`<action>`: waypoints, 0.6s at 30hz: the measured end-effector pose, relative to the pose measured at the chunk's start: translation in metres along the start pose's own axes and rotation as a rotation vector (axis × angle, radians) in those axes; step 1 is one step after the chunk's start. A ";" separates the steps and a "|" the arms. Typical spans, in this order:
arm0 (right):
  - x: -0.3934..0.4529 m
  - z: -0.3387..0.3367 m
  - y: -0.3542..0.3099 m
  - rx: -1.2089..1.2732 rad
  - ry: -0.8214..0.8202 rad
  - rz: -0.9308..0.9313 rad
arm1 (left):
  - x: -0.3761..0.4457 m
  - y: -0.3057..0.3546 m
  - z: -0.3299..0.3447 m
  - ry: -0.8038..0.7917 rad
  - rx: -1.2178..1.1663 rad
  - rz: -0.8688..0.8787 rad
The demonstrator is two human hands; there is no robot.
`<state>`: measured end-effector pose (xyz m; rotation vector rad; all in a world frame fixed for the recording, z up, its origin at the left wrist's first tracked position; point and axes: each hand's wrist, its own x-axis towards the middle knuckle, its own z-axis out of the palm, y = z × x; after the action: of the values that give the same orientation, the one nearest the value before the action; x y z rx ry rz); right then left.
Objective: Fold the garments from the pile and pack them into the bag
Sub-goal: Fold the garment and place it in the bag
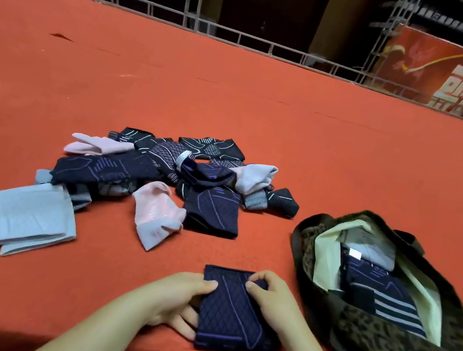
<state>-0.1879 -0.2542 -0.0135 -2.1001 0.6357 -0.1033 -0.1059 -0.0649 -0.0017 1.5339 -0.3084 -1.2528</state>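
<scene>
A folded navy garment (231, 313) with purple lines lies at the near edge of the red table. My left hand (176, 298) grips its left side, thumb on top and fingers tucked under. My right hand (271, 298) pinches its upper right part, fingers curled onto the cloth. Beyond lies the pile of garments (169, 174), navy patterned, pink and pale grey pieces heaped loosely. To the right sits the open leopard-print bag (380, 341) with a cream lining, holding folded navy and grey garments (372, 278).
A folded pale blue garment (27, 217) lies at the left of the pile. The red table (237, 93) stretches far back to a metal rail (188, 21). A red banner with white characters (454, 81) stands at the back right.
</scene>
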 end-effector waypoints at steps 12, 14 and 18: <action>0.019 0.007 0.006 -0.148 0.144 -0.167 | 0.030 0.008 -0.017 0.504 0.647 0.114; 0.020 0.009 0.005 -0.173 0.156 -0.161 | 0.036 0.010 -0.021 0.561 0.772 0.116; 0.023 0.006 0.002 -0.275 0.092 -0.145 | 0.045 0.020 -0.018 0.535 0.899 0.090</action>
<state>-0.1668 -0.2616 -0.0223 -2.4182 0.5782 -0.2052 -0.0649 -0.0953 -0.0118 2.5061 -0.6232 -0.5790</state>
